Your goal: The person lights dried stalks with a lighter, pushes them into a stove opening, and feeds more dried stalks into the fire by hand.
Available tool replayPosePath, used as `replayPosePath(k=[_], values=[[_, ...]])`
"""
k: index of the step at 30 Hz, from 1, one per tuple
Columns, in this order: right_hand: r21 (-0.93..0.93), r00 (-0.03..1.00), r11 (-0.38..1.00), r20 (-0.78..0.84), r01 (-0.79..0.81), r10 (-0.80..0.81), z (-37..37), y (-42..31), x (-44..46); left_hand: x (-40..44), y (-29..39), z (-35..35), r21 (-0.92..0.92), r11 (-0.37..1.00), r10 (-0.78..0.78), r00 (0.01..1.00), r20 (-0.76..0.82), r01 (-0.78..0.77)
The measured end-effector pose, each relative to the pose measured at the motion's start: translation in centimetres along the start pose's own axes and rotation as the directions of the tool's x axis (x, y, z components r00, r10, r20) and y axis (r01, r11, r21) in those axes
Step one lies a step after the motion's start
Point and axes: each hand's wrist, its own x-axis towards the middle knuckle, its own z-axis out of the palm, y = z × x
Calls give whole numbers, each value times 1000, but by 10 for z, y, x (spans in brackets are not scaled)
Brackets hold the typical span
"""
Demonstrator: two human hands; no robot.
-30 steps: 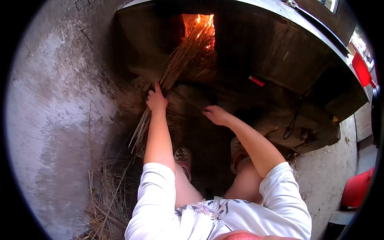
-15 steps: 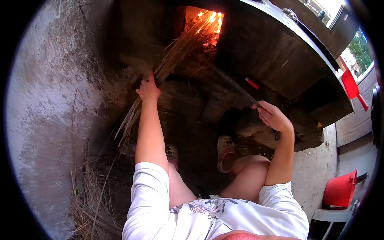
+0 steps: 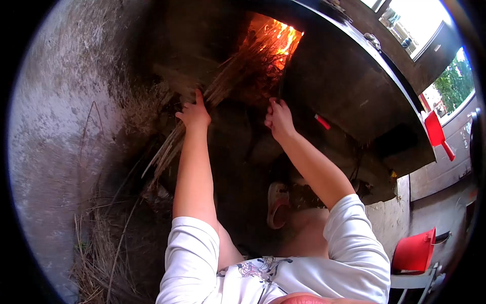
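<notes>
A bundle of dry stalks (image 3: pixel 225 81) slants from the lower left into the stove opening, where a fire (image 3: pixel 286 43) burns. My left hand (image 3: pixel 195 112) rests on the bundle below the opening, its index finger stretched along the stalks and the other fingers partly bent. To the right of it, just under the opening, my right hand (image 3: pixel 280 119) is closed round a thin dark rod (image 3: pixel 281 87), whose far end is lost in the dark by the fire.
A red lighter-like object (image 3: pixel 322 121) lies on the stove's ledge. More dry stalks (image 3: pixel 101 248) lie at the lower left by the wall. At the right are a red dustpan (image 3: pixel 434 129) and a red bucket (image 3: pixel 414 251) on a stool (image 3: pixel 412 280).
My right hand swung out to the right with the rod, then came back left and up close to the opening. My left hand stays at the bundle. The view has turned to the right.
</notes>
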Motion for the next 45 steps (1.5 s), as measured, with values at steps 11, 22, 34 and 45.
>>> replayPosePath(k=[11,22,34,45], values=[[-140,963,984,-231,109,-140,34,-40,218,11,4,4,49,999,-13,998,68,9],[-420,991,905,135,64,-7,-14,-19,40,1,5,-8,73,997,-8,995,103,1],[-684,673,77,729,726,130,-83,9,-175,-30,52,-22,30,991,133,976,-173,-130],[-795,626,293,601,531,497,-110,38,-111,-173,56,-60,-188,608,295,440,-848,-771]])
